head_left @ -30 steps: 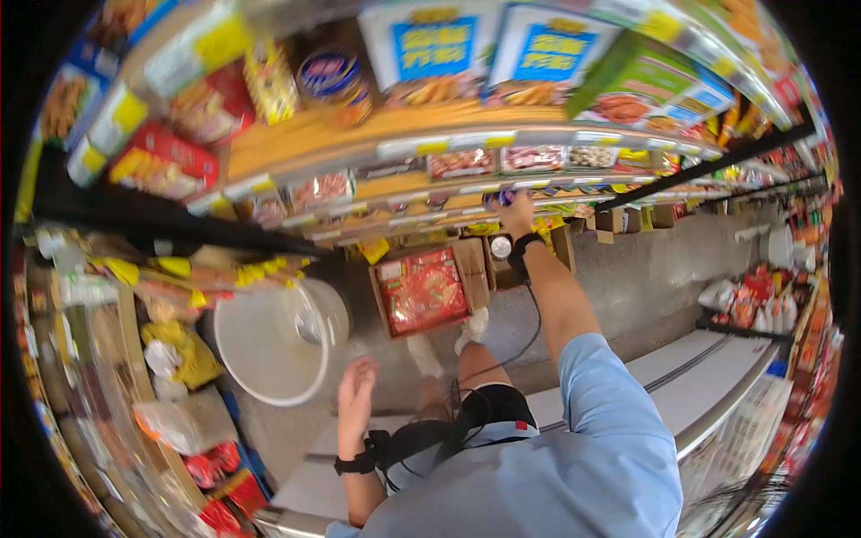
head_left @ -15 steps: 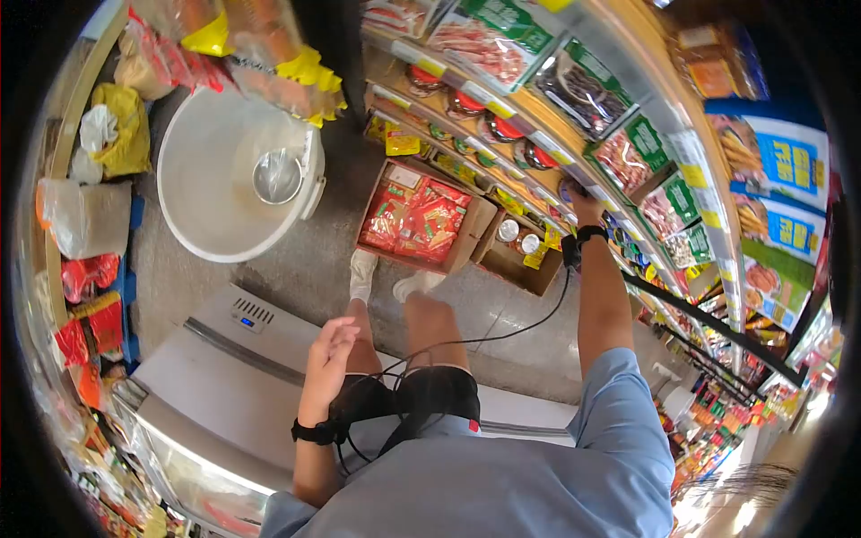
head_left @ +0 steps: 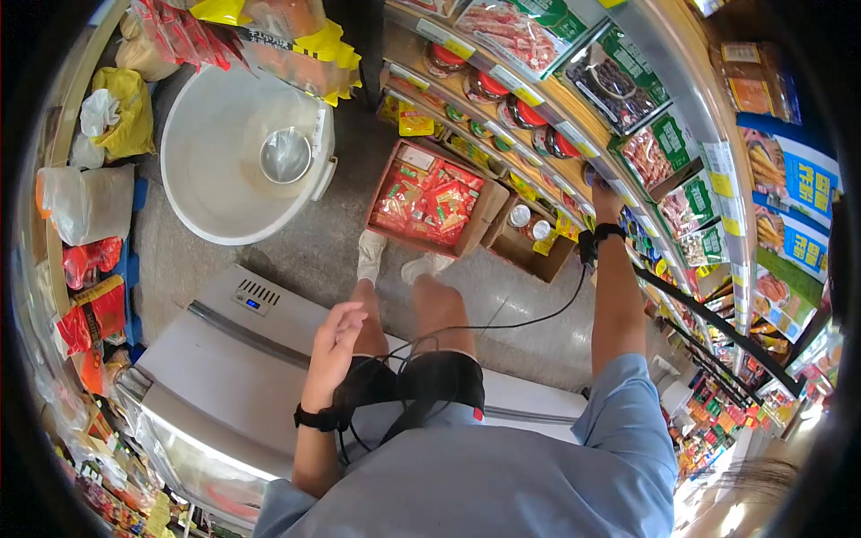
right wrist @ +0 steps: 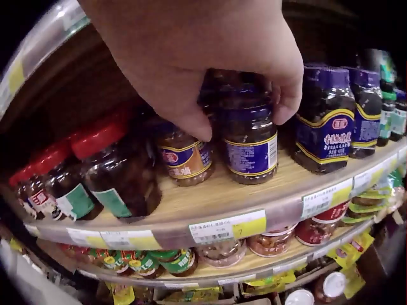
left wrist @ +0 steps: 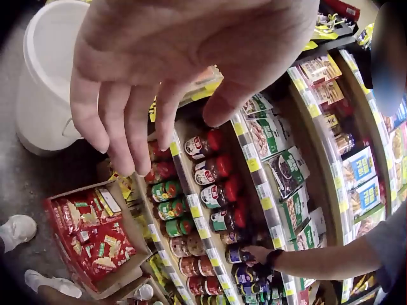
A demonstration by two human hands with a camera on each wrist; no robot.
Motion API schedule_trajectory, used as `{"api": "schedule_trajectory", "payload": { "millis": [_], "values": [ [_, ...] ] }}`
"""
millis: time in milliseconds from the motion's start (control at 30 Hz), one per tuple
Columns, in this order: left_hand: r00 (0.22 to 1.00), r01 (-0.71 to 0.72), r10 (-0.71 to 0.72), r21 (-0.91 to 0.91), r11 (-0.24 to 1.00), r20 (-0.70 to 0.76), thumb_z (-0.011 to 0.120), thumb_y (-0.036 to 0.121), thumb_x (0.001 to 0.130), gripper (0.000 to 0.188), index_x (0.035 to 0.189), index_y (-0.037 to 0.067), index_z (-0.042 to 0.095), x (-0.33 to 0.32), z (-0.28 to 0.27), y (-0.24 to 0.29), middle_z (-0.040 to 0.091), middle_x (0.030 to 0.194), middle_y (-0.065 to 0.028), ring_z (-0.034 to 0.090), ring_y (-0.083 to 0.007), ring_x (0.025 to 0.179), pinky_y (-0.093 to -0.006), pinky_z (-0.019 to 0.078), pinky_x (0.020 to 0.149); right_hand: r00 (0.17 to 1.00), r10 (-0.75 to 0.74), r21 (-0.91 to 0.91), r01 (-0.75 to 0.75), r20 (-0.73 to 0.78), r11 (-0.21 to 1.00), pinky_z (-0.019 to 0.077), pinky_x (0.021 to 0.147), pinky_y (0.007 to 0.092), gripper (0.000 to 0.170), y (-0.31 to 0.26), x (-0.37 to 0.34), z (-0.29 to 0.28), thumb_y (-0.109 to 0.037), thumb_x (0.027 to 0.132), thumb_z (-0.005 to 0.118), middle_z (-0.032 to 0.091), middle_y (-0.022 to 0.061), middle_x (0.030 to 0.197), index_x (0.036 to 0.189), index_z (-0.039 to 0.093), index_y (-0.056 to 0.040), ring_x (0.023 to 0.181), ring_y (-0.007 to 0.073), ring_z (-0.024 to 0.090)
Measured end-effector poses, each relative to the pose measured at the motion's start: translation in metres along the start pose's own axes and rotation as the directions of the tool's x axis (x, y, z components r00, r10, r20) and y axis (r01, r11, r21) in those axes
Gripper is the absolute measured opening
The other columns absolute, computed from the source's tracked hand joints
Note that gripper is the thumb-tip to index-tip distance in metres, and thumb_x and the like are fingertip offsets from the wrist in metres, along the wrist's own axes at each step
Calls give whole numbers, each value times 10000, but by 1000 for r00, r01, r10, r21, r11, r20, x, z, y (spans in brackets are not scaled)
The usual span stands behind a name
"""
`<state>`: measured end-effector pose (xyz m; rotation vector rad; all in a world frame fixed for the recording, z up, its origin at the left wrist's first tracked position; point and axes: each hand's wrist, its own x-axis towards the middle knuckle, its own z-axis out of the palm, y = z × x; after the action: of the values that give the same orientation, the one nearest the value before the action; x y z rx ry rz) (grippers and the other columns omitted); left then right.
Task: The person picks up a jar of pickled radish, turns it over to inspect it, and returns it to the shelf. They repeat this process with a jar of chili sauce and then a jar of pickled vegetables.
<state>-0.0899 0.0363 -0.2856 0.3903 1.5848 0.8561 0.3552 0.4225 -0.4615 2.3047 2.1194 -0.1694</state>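
On a wooden shelf, my right hand [right wrist: 216, 57] reaches down over a dark sauce jar [right wrist: 250, 149] with a blue lid and blue label, gripping it between thumb and fingers. A similar jar [right wrist: 186, 155] with an orange and blue label stands just left of it, and a larger blue-lidded jar [right wrist: 325, 121] to its right. In the head view the right hand [head_left: 607, 204] is at the shelf edge, the jar mostly hidden. My left hand [head_left: 334, 345] hovers before my body with nothing in it, its fingers loosely extended in the left wrist view.
Red-lidded jars [right wrist: 111, 165] line the same shelf. On the floor are a carton of red packets [head_left: 421, 202], a smaller carton [head_left: 529, 238] and a large white tub [head_left: 193, 161]. A white freezer [head_left: 215, 332] stands close behind my legs.
The head view has swung round, so the shelves now run down the right side. My right hand stays reached into the shelf; my left hand stays raised and holds nothing.
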Motion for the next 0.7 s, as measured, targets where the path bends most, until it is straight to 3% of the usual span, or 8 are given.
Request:
{"api": "schedule_trajectory", "payload": {
  "millis": [167,300,400,433,467,533,600,700],
  "values": [
    [998,-24,29,-84,996,53,463,140,890,246,1094,16,522,0,1,30,606,974,-76,547,-144,901,-254,406,797,997,-29,-204,44,78,978,409,905,446,552,-27,-19,-34,-499,768,510,596,202,1060,1120,575,-79,987,388,553],
    [997,-72,76,-145,987,27,445,185,888,277,1096,23,530,-5,7,48,606,962,-77,549,-144,877,-253,406,778,964,-22,-123,56,266,991,400,893,464,515,-25,-19,-49,-398,758,580,567,269,1062,1101,559,-15,1008,414,528],
    [994,-94,101,-177,980,35,452,168,882,272,1098,21,529,-14,10,40,608,960,-77,550,-141,869,-253,407,775,959,-274,-160,283,74,946,310,978,477,647,-33,-59,-35,-335,707,637,459,277,1201,1219,447,13,1166,376,397],
    [992,-112,120,-192,975,31,450,159,881,268,1097,20,529,-20,10,44,609,961,-76,552,-140,868,-253,408,773,906,-317,-109,358,281,927,306,974,490,651,-36,-70,-25,-271,679,677,466,258,1194,1220,445,8,1190,372,360],
    [989,-138,146,-207,969,22,448,150,880,264,1096,20,529,-24,11,49,610,962,-75,553,-139,867,-253,409,771,832,-532,294,475,159,830,365,925,454,584,-35,-99,-20,-209,695,672,486,225,1185,1199,462,-2,1109,364,442],
    [977,-210,214,-234,949,-12,444,130,878,259,1094,16,528,-34,13,62,610,962,-78,557,-140,869,-253,412,767,627,-618,606,278,474,746,452,796,383,438,-85,-154,-54,-131,736,635,505,177,1171,1137,502,-18,941,326,564],
    [953,-303,297,-247,920,-64,439,109,874,255,1092,9,527,-44,11,76,611,961,-85,560,-143,873,-254,417,763,674,-622,630,291,399,720,433,849,376,398,-134,-213,-97,-138,756,626,501,181,1172,1118,510,-18,1009,319,536],
    [905,-425,419,-164,890,-71,426,191,918,332,1194,12,469,-70,13,107,571,1062,-94,543,-162,977,-280,403,853,600,-799,764,498,39,411,381,936,367,407,-226,-265,-204,-146,779,615,492,184,1183,1146,495,-17,1102,327,472]
  ]
}}
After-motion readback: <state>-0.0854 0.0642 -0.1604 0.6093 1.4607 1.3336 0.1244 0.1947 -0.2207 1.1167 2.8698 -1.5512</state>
